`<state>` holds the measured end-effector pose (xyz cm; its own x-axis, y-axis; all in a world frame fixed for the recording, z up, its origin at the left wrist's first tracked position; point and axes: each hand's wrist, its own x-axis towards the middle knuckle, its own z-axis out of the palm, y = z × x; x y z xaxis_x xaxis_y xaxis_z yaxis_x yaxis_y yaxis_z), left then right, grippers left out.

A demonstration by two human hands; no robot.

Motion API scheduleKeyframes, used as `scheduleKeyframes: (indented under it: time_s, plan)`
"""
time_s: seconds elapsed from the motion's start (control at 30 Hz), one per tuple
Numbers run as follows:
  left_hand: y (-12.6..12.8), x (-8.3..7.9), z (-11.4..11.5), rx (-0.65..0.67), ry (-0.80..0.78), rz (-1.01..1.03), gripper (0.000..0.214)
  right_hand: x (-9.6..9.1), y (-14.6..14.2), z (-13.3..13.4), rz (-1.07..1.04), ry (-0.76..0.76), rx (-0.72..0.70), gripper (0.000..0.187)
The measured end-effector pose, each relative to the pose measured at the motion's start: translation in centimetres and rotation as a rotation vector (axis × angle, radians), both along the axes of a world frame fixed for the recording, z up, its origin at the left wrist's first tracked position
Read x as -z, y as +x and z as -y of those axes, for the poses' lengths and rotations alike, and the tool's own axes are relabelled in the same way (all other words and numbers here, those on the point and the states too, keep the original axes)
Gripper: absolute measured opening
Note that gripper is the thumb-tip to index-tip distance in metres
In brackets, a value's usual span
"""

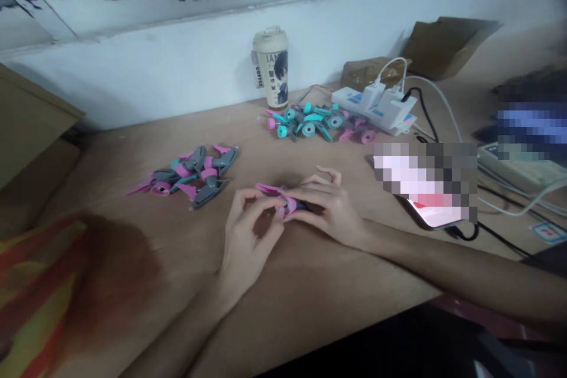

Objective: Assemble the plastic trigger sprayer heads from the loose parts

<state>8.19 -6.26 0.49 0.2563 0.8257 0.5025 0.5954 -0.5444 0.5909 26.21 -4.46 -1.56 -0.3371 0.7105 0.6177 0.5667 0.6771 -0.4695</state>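
Observation:
A pink-and-grey trigger spray head (289, 207) is held low over the table between my two hands. My left hand (251, 230) pinches its pink collar from the left with thumb and fingertips. From the other side, my right hand (330, 207) closes on the grey body, which the fingers partly hide. The pink lever points up and left. Left of my hands lies a loose group of spray heads (209, 176), mostly pink and grey with some teal. A larger pile of teal and pink spray heads (309, 129) sits farther back.
Behind the far pile stands a coffee cup (272, 71) against the wall. A white power strip (354, 99) with plugs and cables is at back right, near cardboard (443, 47). A phone (425, 195) lies right of my hands. Something red and yellow (39, 301) blurs at left.

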Motion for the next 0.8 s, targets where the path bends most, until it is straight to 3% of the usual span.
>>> scheduleKeyframes:
  time_s: [0.33,0.5,0.8]
  plan:
    - [-0.39,-0.37,-0.95,0.013,0.002,-0.041,0.006,0.51,0.07,0.05,-0.012,0.034,-0.036,0.035]
    - [-0.04,-0.03,-0.67,-0.074,0.023,-0.053,0.003,0.62,-0.07,-0.15,0.013,0.055,-0.026,0.03]
    - [0.41,0.16,-0.05,-0.183,-0.177,-0.042,0.014,0.69,-0.36,-0.18,0.034,0.095,-0.003,0.023]
